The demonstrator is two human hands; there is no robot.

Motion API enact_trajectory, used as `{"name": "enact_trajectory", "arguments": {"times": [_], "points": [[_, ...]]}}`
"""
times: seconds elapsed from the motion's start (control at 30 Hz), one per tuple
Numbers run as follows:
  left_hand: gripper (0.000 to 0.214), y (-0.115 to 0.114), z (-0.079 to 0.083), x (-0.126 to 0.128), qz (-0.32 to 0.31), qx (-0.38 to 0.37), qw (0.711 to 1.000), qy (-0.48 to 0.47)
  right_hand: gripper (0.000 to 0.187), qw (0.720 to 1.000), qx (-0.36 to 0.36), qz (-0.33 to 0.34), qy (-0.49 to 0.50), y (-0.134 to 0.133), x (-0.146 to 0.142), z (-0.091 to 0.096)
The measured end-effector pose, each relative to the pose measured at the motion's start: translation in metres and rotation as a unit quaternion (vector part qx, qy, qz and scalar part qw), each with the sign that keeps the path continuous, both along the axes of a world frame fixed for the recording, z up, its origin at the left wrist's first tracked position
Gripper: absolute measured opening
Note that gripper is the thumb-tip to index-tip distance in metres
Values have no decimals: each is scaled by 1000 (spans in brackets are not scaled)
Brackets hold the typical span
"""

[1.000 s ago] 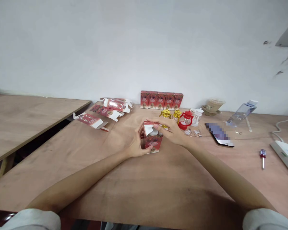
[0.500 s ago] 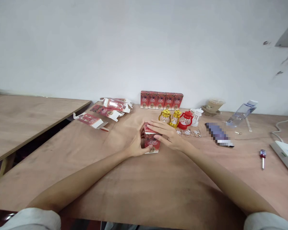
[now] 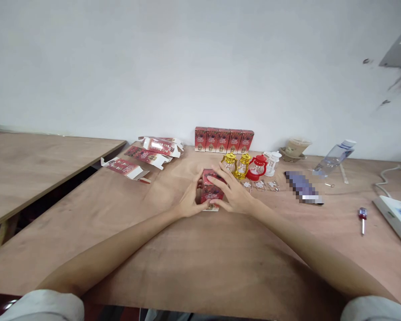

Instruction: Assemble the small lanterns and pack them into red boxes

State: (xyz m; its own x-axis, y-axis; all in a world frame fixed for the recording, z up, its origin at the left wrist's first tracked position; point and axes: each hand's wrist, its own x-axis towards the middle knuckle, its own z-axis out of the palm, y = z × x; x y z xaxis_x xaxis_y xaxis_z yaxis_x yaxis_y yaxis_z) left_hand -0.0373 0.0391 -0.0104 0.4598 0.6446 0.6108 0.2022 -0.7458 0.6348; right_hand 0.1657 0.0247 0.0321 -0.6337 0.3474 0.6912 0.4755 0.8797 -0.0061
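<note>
A small red printed box (image 3: pixel 211 191) stands upright on the wooden table, its lid closed. My left hand (image 3: pixel 190 199) is wrapped round its left side, thumb near the lower front. My right hand (image 3: pixel 236 192) holds the right side, with its thumb on the front and fingers across the top edge. Just behind my right hand stand two gold lanterns (image 3: pixel 243 166), a red lantern (image 3: pixel 257 167) and a white lantern (image 3: pixel 272 163). Small clear packets (image 3: pixel 259 185) lie in front of the lanterns.
Several matching red boxes (image 3: pixel 223 141) stand in a row by the wall. Unfolded cartons (image 3: pixel 143 155) lie at the left. To the right are a blurred phone (image 3: pixel 302 187), a cup (image 3: pixel 296 148), a water bottle (image 3: pixel 336 157), a screwdriver (image 3: pixel 362 218) and a white device (image 3: pixel 396 218).
The box's lid, slightly raised before, is now down flush. My right hand has shifted from the top to grip the right side, its thumb lower on the front.
</note>
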Motion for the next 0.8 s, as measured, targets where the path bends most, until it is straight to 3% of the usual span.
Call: {"name": "enact_trajectory", "arguments": {"times": [0.17, 0.27, 0.4, 0.57, 0.67, 0.8], "points": [[76, 19, 1, -5, 111, -20, 993, 37, 72, 992, -85, -88, 20, 26, -16, -20], [77, 35, -4, -12, 202, -71, 975, 51, 75, 982, -126, -138, -3, 61, -36, -12], [71, 48, -7, -19, 279, -142, 943, 110, 82, 962, -94, -252, -43, 120, -62, 7], [62, 47, -5, -20, 278, -146, 930, 189, 55, 934, -6, -340, -110, 176, -79, 24], [59, 46, -4, -19, 276, -140, 929, 203, 44, 921, -5, -376, -102, 194, -90, 28], [54, 45, -3, -19, 266, -132, 931, 214, 44, 911, -15, -403, -89, 208, -107, 26]]}}
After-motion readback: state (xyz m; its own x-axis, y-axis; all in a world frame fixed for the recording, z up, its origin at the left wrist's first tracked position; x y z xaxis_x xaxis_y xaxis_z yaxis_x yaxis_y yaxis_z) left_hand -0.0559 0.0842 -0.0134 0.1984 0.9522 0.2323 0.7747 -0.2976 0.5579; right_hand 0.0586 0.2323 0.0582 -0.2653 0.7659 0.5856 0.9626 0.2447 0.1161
